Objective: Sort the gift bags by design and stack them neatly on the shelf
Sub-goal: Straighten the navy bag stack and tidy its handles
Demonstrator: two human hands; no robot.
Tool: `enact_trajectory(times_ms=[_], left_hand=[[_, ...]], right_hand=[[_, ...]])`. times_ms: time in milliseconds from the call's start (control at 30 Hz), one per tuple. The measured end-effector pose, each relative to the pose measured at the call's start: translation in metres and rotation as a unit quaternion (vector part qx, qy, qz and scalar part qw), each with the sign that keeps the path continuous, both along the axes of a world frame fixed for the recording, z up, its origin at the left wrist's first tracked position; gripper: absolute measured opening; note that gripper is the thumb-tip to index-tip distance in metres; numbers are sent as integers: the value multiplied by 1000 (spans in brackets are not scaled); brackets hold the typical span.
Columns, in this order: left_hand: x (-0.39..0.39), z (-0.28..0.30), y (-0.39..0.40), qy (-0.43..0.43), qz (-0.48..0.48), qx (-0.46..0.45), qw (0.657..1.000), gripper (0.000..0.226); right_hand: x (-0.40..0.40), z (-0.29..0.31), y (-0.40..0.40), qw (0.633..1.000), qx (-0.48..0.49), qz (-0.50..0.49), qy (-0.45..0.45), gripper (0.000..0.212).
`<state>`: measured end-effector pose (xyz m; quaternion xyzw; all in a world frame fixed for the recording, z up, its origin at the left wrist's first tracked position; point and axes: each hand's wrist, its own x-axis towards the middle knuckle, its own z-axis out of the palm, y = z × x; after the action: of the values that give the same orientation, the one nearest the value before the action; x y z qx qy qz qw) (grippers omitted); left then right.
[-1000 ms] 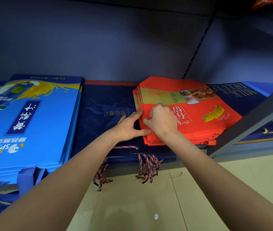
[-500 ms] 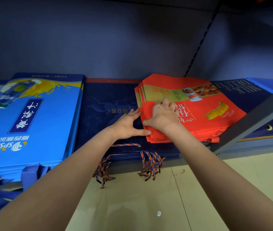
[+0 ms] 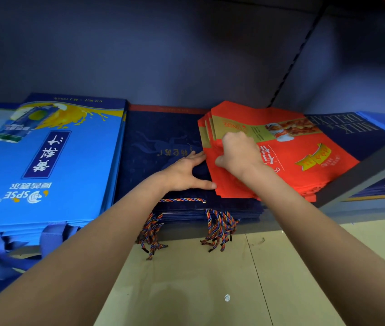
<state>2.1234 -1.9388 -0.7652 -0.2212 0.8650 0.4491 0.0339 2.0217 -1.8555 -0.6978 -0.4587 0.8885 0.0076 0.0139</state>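
Stack of flat red paper gift bags (image 3: 304, 147) lies skewed on the dark shelf (image 3: 363, 208), overlapping the navy bag stack (image 3: 163, 142) beside the bright blue bag stack (image 3: 45, 161). Left hand (image 3: 184, 172) spread flat, fingertips against the red stack's left edge. Right hand (image 3: 238, 151) curled, pinching the top red bags' left edge.

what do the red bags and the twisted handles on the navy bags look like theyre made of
Red flat gift bags: probably coated paper or thin card; smooth printed faces, crisp fanned edges, faint sheen. Twisted multicoloured cord handles on the dark navy flat bags: braided textile rope, strands visible, hanging limp. The navy faces look matte; the exact material is unclear.
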Motion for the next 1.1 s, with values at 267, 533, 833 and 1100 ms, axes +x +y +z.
enact_trajectory(times_ms=[267, 533, 833, 1100], left_hand=[[-1, -1, 2, 9, 11, -25, 1000, 88], [-7, 1, 4, -2, 14, -69, 998, 78], [-27, 6, 13, 61, 197, 37, 978, 36], [-62, -3, 7, -61, 382, 64, 920, 33]], right_hand=[[7, -17, 4, 996, -62, -5, -68, 31], [-18, -31, 54, 985, -38, 22, -165, 74], [-25, -36, 53, 979, -49, 32, -193, 74], [-54, -35, 70, 960, -147, 56, -230, 53]])
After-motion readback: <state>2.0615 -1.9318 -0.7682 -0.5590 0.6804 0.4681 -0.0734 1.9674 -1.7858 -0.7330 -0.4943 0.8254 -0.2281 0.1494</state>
